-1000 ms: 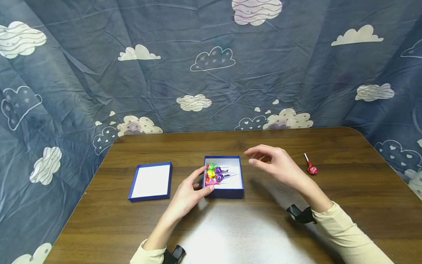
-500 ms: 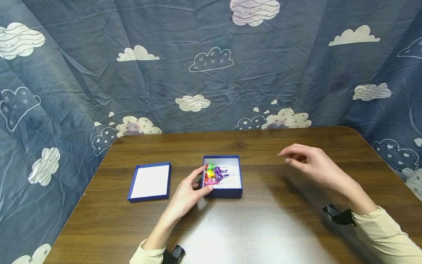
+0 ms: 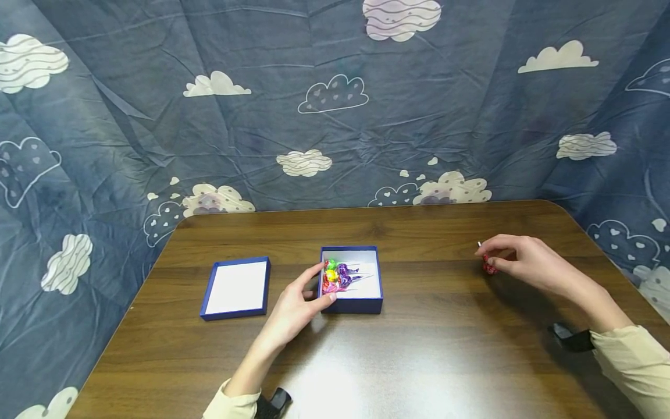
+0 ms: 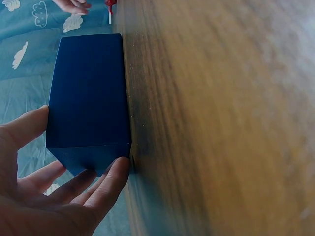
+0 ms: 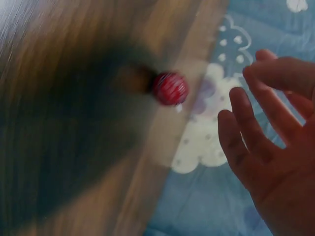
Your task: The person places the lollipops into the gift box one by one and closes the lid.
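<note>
A dark blue box (image 3: pixel 352 305) stands uncovered on the table, with several wrapped lollipops (image 3: pixel 337 276) in green, yellow, purple, red and pink along its left side. My left hand (image 3: pixel 293 308) holds the box by its left side, the thumb on the near rim; the left wrist view shows the fingers against the box wall (image 4: pixel 88 93). At the right, my right hand (image 3: pixel 528 265) hovers over a red lollipop (image 3: pixel 488 266) lying on the table, partly hidden by the fingers. In the right wrist view the loosely bent fingers are apart from the red lollipop (image 5: pixel 170 89).
A blue-edged lid (image 3: pixel 235 288) with a white inside lies left of the box. The wooden table (image 3: pixel 419 349) ends at the back against a blue cloth (image 3: pixel 335 134) printed with clouds.
My right hand has moved right, from beside the box to over the red lollipop. The left hand has stayed on the box, which has not visibly moved on the table.
</note>
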Demonstrator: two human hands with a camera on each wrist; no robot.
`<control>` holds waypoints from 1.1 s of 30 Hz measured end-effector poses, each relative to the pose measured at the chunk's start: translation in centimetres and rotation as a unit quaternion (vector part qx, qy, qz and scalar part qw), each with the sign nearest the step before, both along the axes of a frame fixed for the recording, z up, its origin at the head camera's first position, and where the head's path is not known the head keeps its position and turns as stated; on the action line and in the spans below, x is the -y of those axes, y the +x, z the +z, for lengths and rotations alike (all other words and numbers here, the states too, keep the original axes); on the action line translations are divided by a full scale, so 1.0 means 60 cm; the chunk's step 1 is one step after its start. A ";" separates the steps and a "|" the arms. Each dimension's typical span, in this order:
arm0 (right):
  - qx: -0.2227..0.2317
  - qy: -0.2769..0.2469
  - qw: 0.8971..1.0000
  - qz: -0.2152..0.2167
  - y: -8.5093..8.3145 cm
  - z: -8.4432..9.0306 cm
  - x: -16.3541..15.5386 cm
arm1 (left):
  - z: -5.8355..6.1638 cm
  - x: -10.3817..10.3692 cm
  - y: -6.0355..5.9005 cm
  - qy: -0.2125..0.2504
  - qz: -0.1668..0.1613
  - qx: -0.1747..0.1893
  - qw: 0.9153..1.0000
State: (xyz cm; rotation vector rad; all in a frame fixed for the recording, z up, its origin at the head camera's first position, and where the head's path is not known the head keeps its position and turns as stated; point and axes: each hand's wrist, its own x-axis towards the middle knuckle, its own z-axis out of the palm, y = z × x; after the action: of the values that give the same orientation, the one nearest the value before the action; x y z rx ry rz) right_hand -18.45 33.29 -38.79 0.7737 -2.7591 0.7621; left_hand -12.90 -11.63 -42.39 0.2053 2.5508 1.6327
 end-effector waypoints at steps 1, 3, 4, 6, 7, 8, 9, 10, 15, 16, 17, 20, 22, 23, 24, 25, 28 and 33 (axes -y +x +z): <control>0.007 -0.002 1.000 0.006 -0.003 -0.004 -0.004 | 0.000 0.000 0.000 0.000 0.000 0.000 1.000; 0.025 -0.011 0.999 0.025 -0.008 -0.010 -0.012 | 0.001 0.000 0.001 0.002 -0.002 -0.001 1.000; 0.034 -0.015 0.999 0.034 -0.011 -0.013 -0.014 | 0.001 0.000 0.001 0.003 -0.001 -0.001 1.000; 0.053 -0.017 0.997 0.051 -0.017 -0.019 -0.018 | 0.000 0.000 0.001 0.005 -0.001 -0.001 1.000; 0.062 -0.016 0.996 0.055 -0.019 -0.021 -0.021 | 0.001 0.000 0.002 0.005 -0.001 0.000 1.000; 0.069 -0.010 0.996 0.053 -0.021 -0.023 -0.023 | 0.001 0.000 0.002 0.005 -0.001 0.000 1.000; 0.075 -0.001 0.996 0.047 -0.023 -0.025 -0.025 | 0.001 0.000 0.002 0.005 -0.001 0.000 1.000; 0.078 0.012 0.996 0.038 -0.025 -0.027 -0.027 | 0.000 0.000 0.002 0.004 -0.001 0.001 1.000; 0.102 0.051 0.993 -0.007 -0.029 -0.035 -0.032 | 0.000 0.000 0.001 0.004 -0.002 0.000 1.000; 0.107 0.052 0.993 -0.007 -0.030 -0.037 -0.032 | 0.000 0.000 0.001 0.005 -0.002 0.000 1.000; 0.113 0.051 0.992 -0.005 -0.029 -0.039 -0.032 | 0.000 0.001 0.001 0.006 -0.002 0.000 1.000; 0.129 0.044 0.991 0.003 -0.027 -0.045 -0.033 | 0.000 0.001 0.000 0.008 -0.003 0.001 1.000; 0.134 0.043 0.990 0.006 -0.026 -0.049 -0.032 | 0.000 0.001 0.000 0.006 -0.004 0.001 1.000; 0.136 0.043 0.990 0.003 -0.025 -0.050 -0.031 | 0.000 0.001 0.000 0.004 -0.004 0.001 1.000; 0.139 0.042 0.989 -0.002 -0.023 -0.051 -0.028 | 0.000 0.001 0.000 0.003 -0.003 0.001 1.000; 0.138 0.043 0.989 -0.009 -0.022 -0.052 -0.026 | 0.001 0.001 0.000 0.002 -0.003 0.001 1.000; 0.139 0.045 0.989 -0.021 -0.018 -0.053 -0.016 | 0.001 0.001 0.000 0.001 -0.001 0.003 1.000; 0.133 0.032 0.990 -0.028 -0.010 -0.055 0.007 | -0.001 0.000 -0.001 0.006 -0.001 -0.001 1.000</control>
State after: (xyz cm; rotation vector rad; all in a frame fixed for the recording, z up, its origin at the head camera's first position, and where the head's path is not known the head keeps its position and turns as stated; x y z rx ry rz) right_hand -19.05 32.88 -42.08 0.6437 -3.0419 0.8238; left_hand -12.96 -11.62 -42.46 0.2114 2.5423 1.6477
